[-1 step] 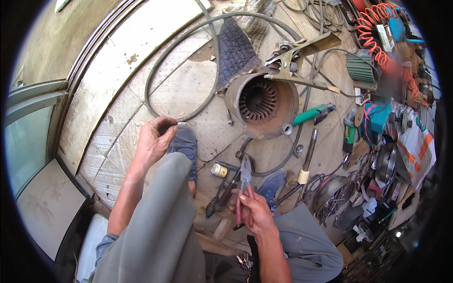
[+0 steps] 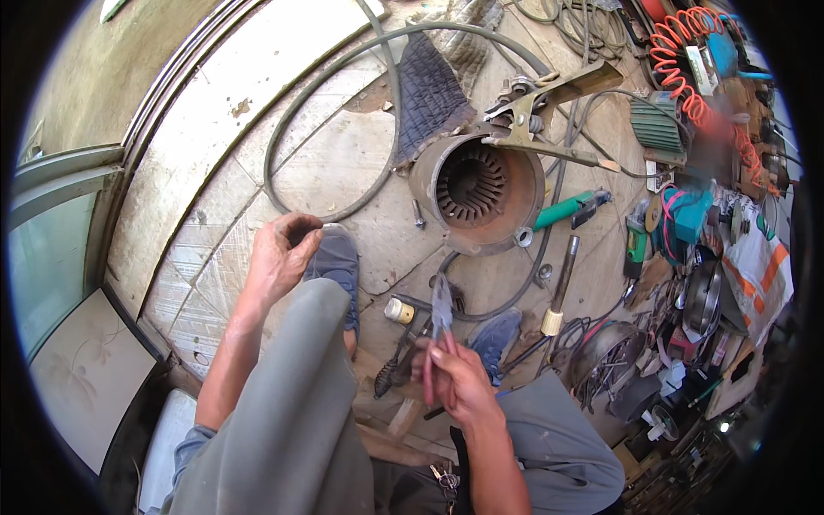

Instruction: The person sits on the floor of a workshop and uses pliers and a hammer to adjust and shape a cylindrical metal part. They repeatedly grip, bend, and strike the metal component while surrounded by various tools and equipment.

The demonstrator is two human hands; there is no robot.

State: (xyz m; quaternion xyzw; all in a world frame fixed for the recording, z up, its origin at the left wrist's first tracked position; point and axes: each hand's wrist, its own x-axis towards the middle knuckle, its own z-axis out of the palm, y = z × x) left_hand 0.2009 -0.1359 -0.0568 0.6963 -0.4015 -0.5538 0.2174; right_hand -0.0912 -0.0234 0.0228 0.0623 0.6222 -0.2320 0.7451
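Note:
My right hand point(image 2: 463, 382) grips a pair of pliers point(image 2: 439, 319) by the red handles. The grey jaws point away from me and are smeared by motion. Beyond them a rusty metal motor housing point(image 2: 421, 182) stands on the floor, its finned stator point(image 2: 498, 196) showing inside. My left hand point(image 2: 281, 256) is curled, thumb near forefinger, above my left shoe point(image 2: 330, 266). Whatever those fingers hold, if anything, is hidden. A metal puller point(image 2: 522, 124) lies across the housing's rim. Just beyond my right hand lie a yellowish-capped fitting point(image 2: 397, 311) and a dark tool point(image 2: 403, 356).
A thick hose point(image 2: 268, 163) loops across the floor, left of a dark quilted cloth point(image 2: 429, 94). A bolt point(image 2: 418, 213), a green-handled tool point(image 2: 558, 210) and a metal bar point(image 2: 565, 275) lie around the housing. Power tools, a green motor point(image 2: 654, 122) and coiled red hose point(image 2: 665, 60) crowd the right.
The pliers have tilted slightly to the left in my right hand, and their jaws look more blurred. My left hand stays in place.

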